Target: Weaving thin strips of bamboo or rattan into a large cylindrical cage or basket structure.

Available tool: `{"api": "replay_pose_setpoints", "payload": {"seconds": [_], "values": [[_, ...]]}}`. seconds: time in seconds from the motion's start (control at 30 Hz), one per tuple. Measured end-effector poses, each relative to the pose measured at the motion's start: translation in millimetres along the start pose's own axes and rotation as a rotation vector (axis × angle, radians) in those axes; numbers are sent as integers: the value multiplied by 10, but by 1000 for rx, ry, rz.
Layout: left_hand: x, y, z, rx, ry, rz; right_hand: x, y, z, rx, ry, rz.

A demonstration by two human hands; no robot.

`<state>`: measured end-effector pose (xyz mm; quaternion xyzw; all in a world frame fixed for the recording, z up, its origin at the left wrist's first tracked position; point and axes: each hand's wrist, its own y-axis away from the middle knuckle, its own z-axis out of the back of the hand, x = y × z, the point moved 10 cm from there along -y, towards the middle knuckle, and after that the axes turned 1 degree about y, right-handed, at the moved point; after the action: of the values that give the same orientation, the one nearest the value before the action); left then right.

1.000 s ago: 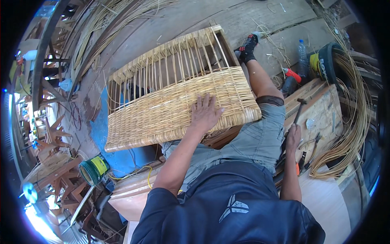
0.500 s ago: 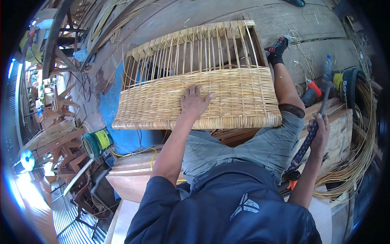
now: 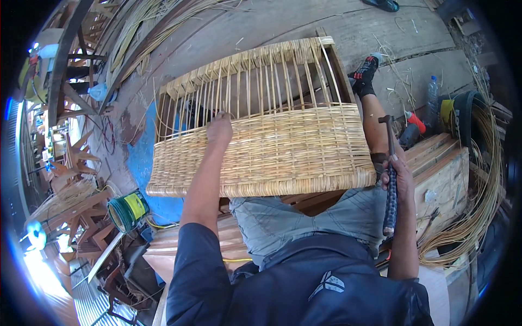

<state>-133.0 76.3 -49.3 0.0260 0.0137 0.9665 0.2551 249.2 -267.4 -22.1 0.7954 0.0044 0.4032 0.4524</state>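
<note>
A wooden frame (image 3: 342,68) lies across my lap, its near part covered with a woven rattan panel (image 3: 293,144). Bare upright rattan strips (image 3: 269,89) span the far part, up to a wrapped far rail. At the top edge of the weave, left of centre, my left hand (image 3: 219,130) is closed on a rattan strand; its fingertips are partly hidden. Beside the panel's right end, my right hand (image 3: 401,176) grips a hammer-like tool (image 3: 390,198) by its dark patterned handle. The tool's slim metal shaft and small bent head point away from me, apart from the weave.
Wooden boards (image 3: 443,174) and a coil of rattan (image 3: 478,217) lie at the right, with a dark bucket (image 3: 470,117), a plastic bottle (image 3: 432,95) and a red-tipped bottle (image 3: 416,122). A green-and-yellow bucket (image 3: 128,211) stands left. Loose strips (image 3: 141,32) lie far left.
My left hand has gone from lying spread on the weave to closing at its upper edge, farther left. The tool has swung upright and left, nearer the panel. The panel appears lower in view.
</note>
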Motion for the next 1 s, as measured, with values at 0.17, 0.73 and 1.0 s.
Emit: {"api": "replay_pose_setpoints", "payload": {"seconds": [0.17, 0.73, 1.0], "values": [[181, -62, -386, 494, -109, -33, 16, -174, 134, -134, -115, -7], [496, 41, -605, 565, 285, 379, -20, -504, -142, -208, -12, -146], [795, -21, -988, 527, 436, 388, 182, -712, -116, -290, -18, -114]]}}
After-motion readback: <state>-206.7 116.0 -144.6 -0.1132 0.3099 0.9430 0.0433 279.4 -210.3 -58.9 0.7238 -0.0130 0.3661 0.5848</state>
